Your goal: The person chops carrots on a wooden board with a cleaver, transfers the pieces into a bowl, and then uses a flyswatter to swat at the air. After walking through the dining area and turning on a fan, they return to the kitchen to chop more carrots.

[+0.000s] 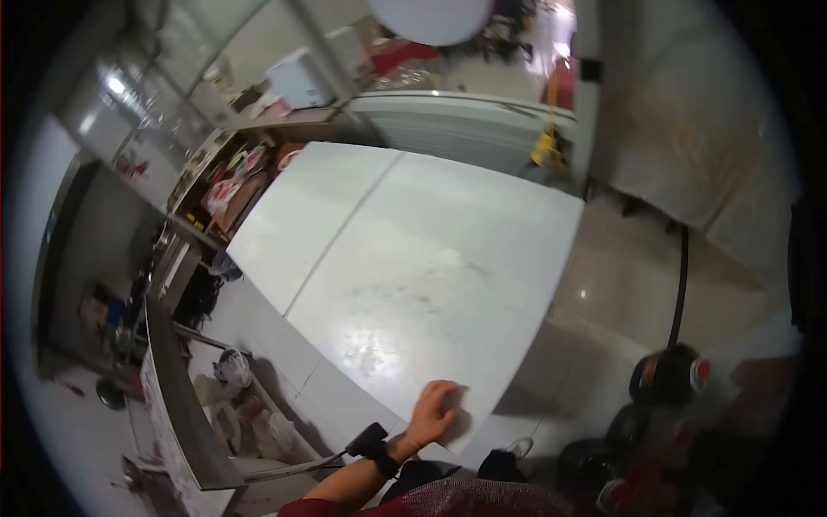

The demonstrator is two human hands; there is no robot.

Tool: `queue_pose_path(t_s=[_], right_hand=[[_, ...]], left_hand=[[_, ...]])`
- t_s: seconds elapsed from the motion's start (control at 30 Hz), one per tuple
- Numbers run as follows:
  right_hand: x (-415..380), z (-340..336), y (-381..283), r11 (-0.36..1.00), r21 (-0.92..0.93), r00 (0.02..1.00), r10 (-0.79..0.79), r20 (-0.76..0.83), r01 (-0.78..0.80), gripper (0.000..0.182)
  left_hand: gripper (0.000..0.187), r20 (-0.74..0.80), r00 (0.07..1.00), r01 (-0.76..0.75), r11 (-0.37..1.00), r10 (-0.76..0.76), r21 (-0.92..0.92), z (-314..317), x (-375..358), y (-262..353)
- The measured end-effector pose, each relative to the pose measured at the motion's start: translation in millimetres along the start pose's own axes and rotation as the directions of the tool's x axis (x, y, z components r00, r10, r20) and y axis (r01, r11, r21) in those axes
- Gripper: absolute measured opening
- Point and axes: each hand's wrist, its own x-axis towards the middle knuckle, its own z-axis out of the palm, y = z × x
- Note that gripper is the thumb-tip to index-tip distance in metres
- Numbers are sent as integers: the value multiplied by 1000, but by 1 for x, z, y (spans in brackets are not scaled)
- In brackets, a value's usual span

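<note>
One hand shows, at the lower middle of the head view: my left hand [431,414], with a dark band on its wrist and a dark red sleeve behind it. Its fingers are bent and rest at the near corner of a large white table [448,224]. What the fingers hold, if anything, is too small to tell. A seam runs across the table's left part, and grey smudges mark its middle. My right hand does not show.
On the left, an open drawer [276,388] holds plastic bags. Shelves [250,185] with mixed items stand at the back left. Dark bottles, one with a red cap [700,370], stand at the lower right. A black hose [680,293] crosses the floor.
</note>
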Motion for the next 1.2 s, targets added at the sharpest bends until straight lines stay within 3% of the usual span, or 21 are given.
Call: queue_pose_path(t_s=[0.03, 0.13, 0.2, 0.27, 0.3, 0.33, 0.4, 0.47, 0.53, 0.63, 0.7, 0.73, 0.8, 0.83, 0.9, 1.03, 1.1, 1.13, 1.2], right_hand=[[-4, 7, -17, 993, 116, 1000, -8, 6, 8, 23], [-40, 27, -84, 879, 475, 996, -75, 48, 43, 20], [-78, 43, -138, 736, 671, 979, -186, 82, 84, 19], [-126, 64, -208, 518, 846, 923, -373, 92, 125, 17], [-156, 74, -238, 413, 900, 889, -453, 70, 139, 16], [-238, 90, -272, 330, 932, 873, -487, 34, 147, 15], [-403, 122, -339, 156, 977, 833, -551, -38, 148, 14], [-545, 162, -367, 206, 973, 808, -588, 36, 107, 5], [-623, 200, -363, 338, 939, 550, -773, 317, -66, 8], [-703, 250, -364, 438, 892, 567, -709, 418, -110, 15], [-722, 275, -354, 737, 637, 256, -586, 769, -225, 16], [-725, 294, -356, 739, 637, 252, -588, 768, -219, 16], [-730, 335, -370, 708, 681, 26, -697, 717, 186, 21], [-755, 349, -392, 713, 677, 19, -691, 722, 184, 21], [-805, 375, -445, 721, 693, 142, -688, 712, 18, 28], [-852, 455, -552, 739, 673, 22, -674, 739, 35, 41], [-887, 500, -597, 526, 841, -62, -842, 536, 125, 46], [-908, 519, -619, 540, 834, -66, -833, 549, 115, 46], [-948, 555, -664, 276, 926, -129, -940, 316, 257, 49]], left_hand=[[49, 33, 999, 44, 995, -42, -87, -2, -1, 2], [45, 50, 994, -81, 947, 101, -310, -13, -2, -9], [41, 0, 985, -153, 883, 171, -444, -35, -7, -32], [37, 184, 983, 112, 792, 0, -600, -51, -47, -39], [33, 119, 989, -7, 833, 87, -554, -71, -66, -56], [33, 92, 991, -32, 828, 101, -560, -93, -85, -76], [24, 93, 991, 133, 771, -96, -623, -140, -123, -119], [22, 30, 982, 166, 771, -187, -615, -186, -145, -154], [20, -27, 963, 197, 771, -267, -606, -224, -155, -177], [18, -84, 967, 111, 691, -242, -714, -271, -151, -208], [18, -107, 956, 87, 610, -274, -787, -292, -146, -236], [18, -114, 955, 80, 609, -273, -789, -305, -142, -248], [19, -129, 924, 118, 590, -359, -799, -333, -132, -273], [19, -134, 920, 120, 591, -368, -798, -348, -125, -290], [19, -174, 907, 97, 593, -383, -800, -380, -119, -326], [18, -333, 827, 43, 642, -453, -766, -480, -94, -381], [16, -461, 741, 46, 723, -488, -690, -532, -90, -400], [16, -462, 732, 61, 724, -500, -687, -556, -86, -408], [15, -548, 644, 14, 725, -533, -688, -595, -77, -426]])
